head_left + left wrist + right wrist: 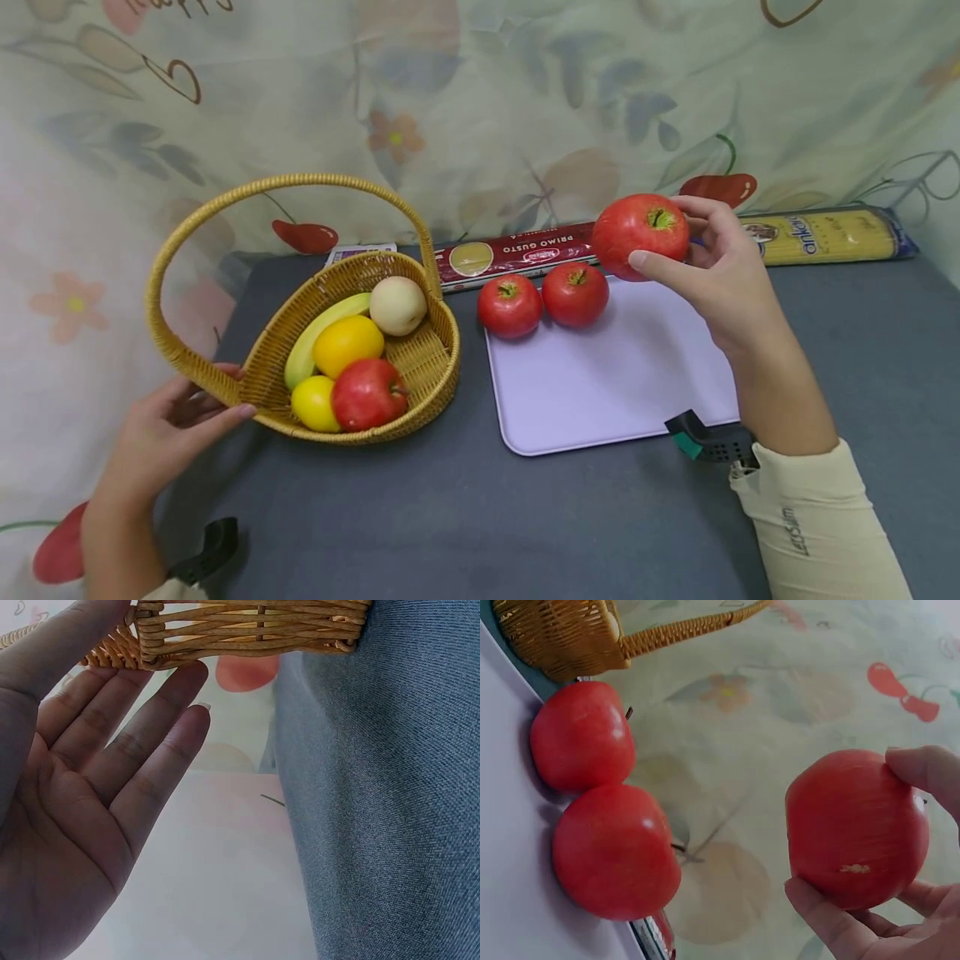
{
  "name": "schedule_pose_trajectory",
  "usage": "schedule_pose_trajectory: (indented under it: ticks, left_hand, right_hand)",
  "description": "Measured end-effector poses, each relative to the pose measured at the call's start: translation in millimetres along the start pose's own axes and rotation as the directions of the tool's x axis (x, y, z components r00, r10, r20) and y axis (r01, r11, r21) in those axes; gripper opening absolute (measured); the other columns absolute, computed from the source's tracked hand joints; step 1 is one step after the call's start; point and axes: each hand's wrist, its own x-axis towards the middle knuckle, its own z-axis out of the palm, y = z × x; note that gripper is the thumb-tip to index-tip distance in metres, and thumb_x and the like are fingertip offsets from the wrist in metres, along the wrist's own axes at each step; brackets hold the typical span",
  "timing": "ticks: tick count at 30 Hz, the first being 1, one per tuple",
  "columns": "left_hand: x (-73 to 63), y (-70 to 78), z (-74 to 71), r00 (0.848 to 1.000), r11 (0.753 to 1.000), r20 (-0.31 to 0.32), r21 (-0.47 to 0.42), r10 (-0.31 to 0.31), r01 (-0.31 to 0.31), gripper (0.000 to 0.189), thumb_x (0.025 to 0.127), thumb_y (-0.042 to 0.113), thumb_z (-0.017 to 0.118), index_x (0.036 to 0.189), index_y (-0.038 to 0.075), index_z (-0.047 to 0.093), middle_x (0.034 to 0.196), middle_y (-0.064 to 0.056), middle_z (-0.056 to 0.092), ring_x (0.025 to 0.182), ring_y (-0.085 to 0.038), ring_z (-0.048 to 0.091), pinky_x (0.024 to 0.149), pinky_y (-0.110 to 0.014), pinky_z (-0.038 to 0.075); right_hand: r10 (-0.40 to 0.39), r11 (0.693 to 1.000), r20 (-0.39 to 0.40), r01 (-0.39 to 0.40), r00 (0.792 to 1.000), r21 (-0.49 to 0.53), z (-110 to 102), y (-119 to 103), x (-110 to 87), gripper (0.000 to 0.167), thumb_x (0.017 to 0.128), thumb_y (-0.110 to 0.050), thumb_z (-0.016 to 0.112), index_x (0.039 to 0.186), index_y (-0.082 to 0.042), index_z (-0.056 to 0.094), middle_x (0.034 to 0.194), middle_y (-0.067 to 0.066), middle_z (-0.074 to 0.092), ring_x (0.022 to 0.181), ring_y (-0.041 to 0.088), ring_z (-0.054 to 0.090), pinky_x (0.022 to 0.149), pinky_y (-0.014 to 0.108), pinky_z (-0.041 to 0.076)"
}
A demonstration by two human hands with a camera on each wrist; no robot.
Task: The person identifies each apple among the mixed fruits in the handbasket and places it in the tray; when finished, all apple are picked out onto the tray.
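My right hand (723, 271) grips a red apple (637, 237) between thumb and fingers, raised above the back of a pale purple tray (615, 383). In the right wrist view, that apple (855, 829) shows a small pale scar. Two more red apples (510, 307) (615, 851) sit side by side at the tray's back left corner. On the left, my left hand (168, 425) holds the wicker basket (423, 408) at its left end, by the handle's base. Inside the basket are a banana (311, 337), a pale round fruit (398, 306), an orange-yellow fruit (348, 346), a yellow fruit (315, 402) and a red apple (370, 394).
A dark red pasta packet (517, 250) lies behind the tray, and a yellow pasta packet (832, 236) is at the back right. The basket's tall handle (300, 181) arches up. A patterned curtain (480, 108) hangs behind the dark grey table (450, 533).
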Motion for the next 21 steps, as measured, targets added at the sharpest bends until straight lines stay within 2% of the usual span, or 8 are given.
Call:
schedule_pose_trajectory:
  ticks: [6,11,15,17,21]
  left_hand:
    - [0.8,0.3,-0.6,1.0,1.0,0.005,0.013,0.0,0.0,0.049,0.082,-0.015,0.074,0.128,-0.009,0.058,0.114,0.003,0.069,0.095,-0.005,0.071,0.076,-0.018,0.057]
    - [1.2,2.1,-0.2,1.0,0.999,0.007,0.043,-0.007,0.007,0.049,0.083,-0.013,0.074,0.129,-0.008,0.058,0.115,0.004,0.069,0.094,-0.004,0.07,0.076,-0.018,0.057]
    - [1.3,3.6,0.2,1.0,0.998,0.005,0.057,-0.009,0.008,0.049,0.083,-0.013,0.075,0.129,-0.007,0.058,0.115,0.005,0.069,0.094,-0.004,0.07,0.076,-0.017,0.057]
    - [1.1,3.6,0.3,1.0,0.999,0.01,0.049,0.002,-0.002,0.049,0.083,-0.014,0.074,0.129,-0.008,0.058,0.115,0.004,0.069,0.095,-0.004,0.07,0.076,-0.017,0.057]
    - [1.0,3.4,0.1,1.0,1.0,0.019,0.018,0.017,-0.018,0.048,0.083,-0.016,0.073,0.128,-0.009,0.058,0.115,0.002,0.069,0.095,-0.005,0.07,0.077,-0.018,0.057]
  right_hand:
    - [0.048,0.99,-0.036,-0.052,0.998,-0.133,-7,8,4.6,0.065,0.089,-0.016,0.077,0.145,-0.014,0.044,0.136,0.008,0.044,0.12,0.027,0.052,0.081,0.018,0.056]
    - [0.112,0.959,-0.071,-0.126,0.991,-0.255,-13,20,9.5,0.072,0.09,-0.026,0.077,0.15,-0.014,0.039,0.139,0.009,0.042,0.124,0.028,0.049,0.087,0.025,0.056]
    - [0.2,0.933,-0.068,-0.212,0.977,-0.291,-17,36,15.9,0.077,0.09,-0.033,0.077,0.152,-0.014,0.036,0.143,0.013,0.041,0.127,0.03,0.043,0.087,0.028,0.056]
    - [0.241,0.917,-0.066,-0.249,0.968,-0.311,-19,45,18.6,0.08,0.089,-0.035,0.077,0.153,-0.012,0.035,0.145,0.015,0.04,0.128,0.031,0.04,0.089,0.032,0.055]
    - [0.281,0.895,-0.08,-0.291,0.956,-0.338,-21,56,21.3,0.083,0.088,-0.035,0.078,0.154,-0.008,0.033,0.147,0.02,0.038,0.131,0.035,0.036,0.097,0.049,0.05]
